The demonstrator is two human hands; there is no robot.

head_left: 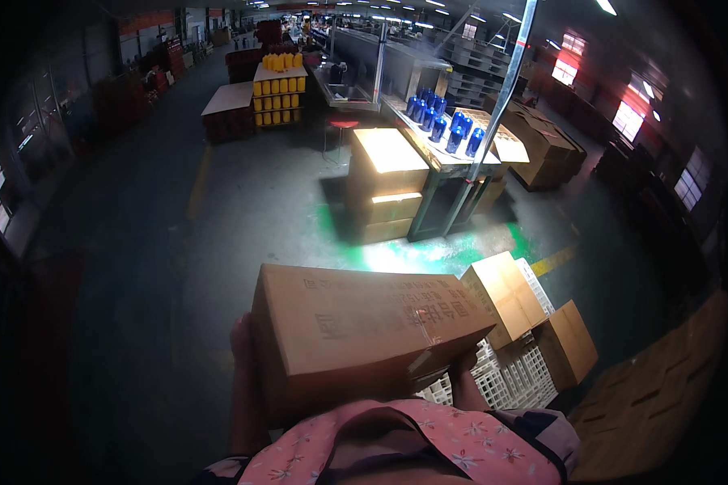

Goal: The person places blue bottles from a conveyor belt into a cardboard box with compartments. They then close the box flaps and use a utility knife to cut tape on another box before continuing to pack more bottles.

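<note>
A large closed cardboard box (364, 331) with dark print on its side is carried in front of my body, close to my pink flowered apron (477, 432). My left hand (241, 339) presses against the box's left end, its fingers mostly in shadow. At the lower right edge of the box is my right hand (463, 362), gripping from the side and below; the box hides part of its fingers. A strip of clear tape shows on the box near my right hand.
White plastic pallets (514, 376) hold two cartons (505, 297) at right. Ahead stand stacked cartons (386, 182) beside a workbench (438, 166) with several blue bottles (438, 129) and a metal post (505, 93). Yellow containers (280, 85) are stacked further off. Flattened cardboard (655, 396) lies lower right.
</note>
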